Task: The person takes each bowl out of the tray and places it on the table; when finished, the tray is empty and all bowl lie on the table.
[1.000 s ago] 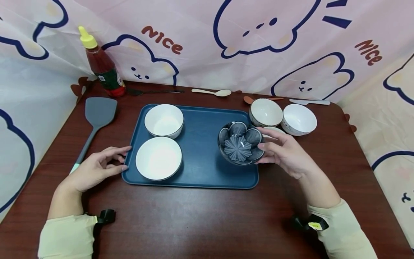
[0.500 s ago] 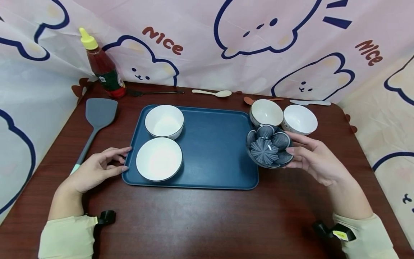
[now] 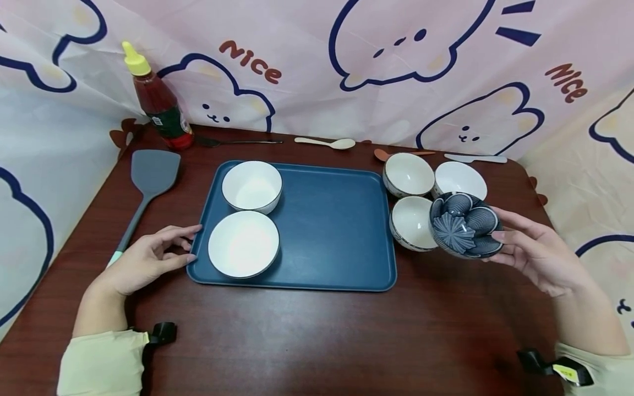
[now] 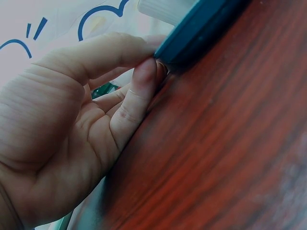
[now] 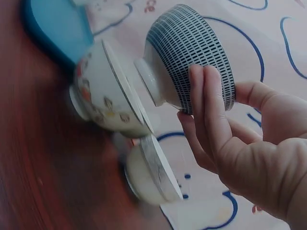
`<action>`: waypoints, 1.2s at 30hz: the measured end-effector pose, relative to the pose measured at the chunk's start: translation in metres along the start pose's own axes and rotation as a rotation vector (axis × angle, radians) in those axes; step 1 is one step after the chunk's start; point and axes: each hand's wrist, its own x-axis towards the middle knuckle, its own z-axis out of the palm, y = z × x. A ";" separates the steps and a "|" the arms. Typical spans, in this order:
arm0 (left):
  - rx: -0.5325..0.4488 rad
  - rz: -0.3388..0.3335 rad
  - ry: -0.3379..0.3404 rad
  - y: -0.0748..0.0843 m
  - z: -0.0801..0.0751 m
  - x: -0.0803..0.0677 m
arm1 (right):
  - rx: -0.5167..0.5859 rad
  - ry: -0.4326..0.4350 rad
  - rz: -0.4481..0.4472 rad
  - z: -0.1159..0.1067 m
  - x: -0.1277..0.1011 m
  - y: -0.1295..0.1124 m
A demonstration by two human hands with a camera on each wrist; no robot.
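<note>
Behind, the curtain reads "Nice"; right hand holds patterned bowl.

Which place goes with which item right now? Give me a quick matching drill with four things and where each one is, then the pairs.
Things:
1. blue patterned bowl
2. sauce bottle
3. grey spatula
4. two plain white bowls

Places:
A. on the blue tray
B. far left corner of the table
C. held in the right hand, above the table
D. lying on the table left of the tray

Pairs: 1-C, 2-B, 3-D, 4-A
</note>
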 end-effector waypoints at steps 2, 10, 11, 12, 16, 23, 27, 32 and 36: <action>0.002 -0.007 0.000 0.000 0.000 -0.001 | 0.025 0.018 0.008 -0.007 -0.003 0.000; 0.007 -0.008 -0.002 0.001 0.001 0.000 | 0.180 0.124 0.063 -0.033 -0.015 0.007; 0.007 -0.009 -0.003 0.001 0.001 0.000 | 0.191 0.133 0.067 -0.035 -0.017 0.007; 0.008 -0.012 -0.003 0.001 0.001 -0.001 | 0.189 0.135 0.067 -0.037 -0.018 0.008; 0.011 -0.016 -0.001 0.001 0.000 -0.001 | 0.201 0.125 0.067 -0.044 -0.021 0.012; 0.012 -0.002 0.001 0.001 0.000 0.000 | 0.198 0.127 0.065 -0.053 -0.026 0.019; 0.010 0.008 0.002 0.001 0.001 0.000 | 0.179 0.167 0.071 -0.058 -0.027 0.023; 0.010 0.012 0.002 0.001 0.001 0.001 | 0.215 0.087 0.068 -0.067 -0.028 0.032; 0.018 0.008 0.007 0.000 0.001 0.001 | 0.216 0.061 0.078 -0.072 -0.027 0.039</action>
